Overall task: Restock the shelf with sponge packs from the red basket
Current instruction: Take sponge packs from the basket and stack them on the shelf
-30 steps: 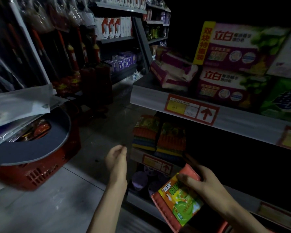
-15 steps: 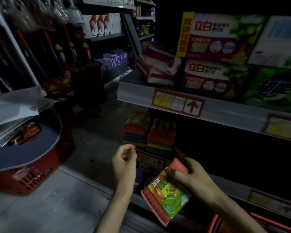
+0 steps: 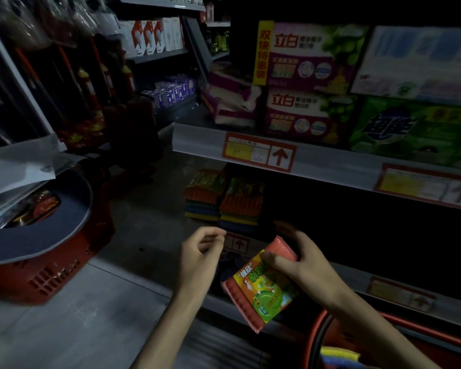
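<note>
My right hand point(image 3: 301, 258) was clamped on a sponge pack point(image 3: 261, 286) in the lower middle of the frame, thumb across its printed green and yellow label, fingers wrapped over its pink upper edge. The pack was tilted, its lower corner pointing down toward the bottom of the frame. It sat in front of the lower shelf point(image 3: 362, 278), not yet on it.

My left hand point(image 3: 200, 251) hovered just left of the pack, apart from it and holding nothing, the fingers loosely curled with the tips near the thumb.

Behind both hands, at centre frame, two stacks of sponge packs point(image 3: 224, 203) stood side by side at the left end of the lower shelf, showing orange, blue and yellow layers. The space to their right was too dark for me to read.

The upper shelf point(image 3: 330, 163) crossed the right half of the frame, carrying a red-bordered price tag with an arrow point(image 3: 260, 151) on its front strip. On it stood purple and green soap boxes point(image 3: 304, 81) and a green box point(image 3: 410, 131) further right.

At the bottom right corner I saw the rim of a red basket point(image 3: 322, 328), with yellow and blue sponge edges point(image 3: 338, 354) showing inside. Another red basket point(image 3: 48, 272) sat at the left edge on the grey floor, heaped with clear plastic bags point(image 3: 16, 166) and a dark flat round thing I could not identify.
</note>
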Available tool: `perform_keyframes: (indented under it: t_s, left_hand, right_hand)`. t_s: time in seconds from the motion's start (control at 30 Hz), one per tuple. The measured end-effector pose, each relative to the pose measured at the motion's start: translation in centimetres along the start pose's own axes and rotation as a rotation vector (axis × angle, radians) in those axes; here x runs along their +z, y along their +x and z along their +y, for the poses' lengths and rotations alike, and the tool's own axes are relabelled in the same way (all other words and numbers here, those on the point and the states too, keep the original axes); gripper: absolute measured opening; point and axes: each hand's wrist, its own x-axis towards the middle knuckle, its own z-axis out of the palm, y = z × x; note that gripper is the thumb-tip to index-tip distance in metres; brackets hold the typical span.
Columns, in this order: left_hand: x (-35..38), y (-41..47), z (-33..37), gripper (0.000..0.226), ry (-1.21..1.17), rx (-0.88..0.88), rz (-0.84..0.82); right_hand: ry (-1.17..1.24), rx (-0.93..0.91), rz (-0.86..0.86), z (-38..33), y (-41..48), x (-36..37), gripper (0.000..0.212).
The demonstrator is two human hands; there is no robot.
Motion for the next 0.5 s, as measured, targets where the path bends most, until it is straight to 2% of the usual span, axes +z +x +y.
perform_keyframes:
  t_s: [0.13, 0.2, 0.37, 0.4, 0.5]
  left_hand:
    - [0.2, -2.8, 2.1, 0.007, -0.027, -0.061, -0.179]
    - [0.0, -4.3, 2.6, 0.031, -0.031, -0.122, -0.317]
    - [0.7, -7.7, 2.5, 0.098, -0.218, -0.366, -0.526]
    - [1.1, -8.3, 2.8, 0.101, -0.244, -0.389, -0.548]
    - [2.5, -9.2, 3.3, 0.077, -0.291, -0.344, -0.514]
  right_hand:
    - [0.002, -0.028, 0.062, -0.2, -1.5, -1.7, 0.063]
    - [0.042, -0.029, 0.079, -0.4, -2.3, -2.8, 0.065]
    - [0.271, -0.056, 0.217, -1.6, -4.6, -4.7, 0.035]
    - [0.343, -0.04, 0.244, -1.5, -4.9, -4.8, 0.033]
    - [0.525, 0.044, 0.274, -1.1, -6.0, -4.8, 0.039]
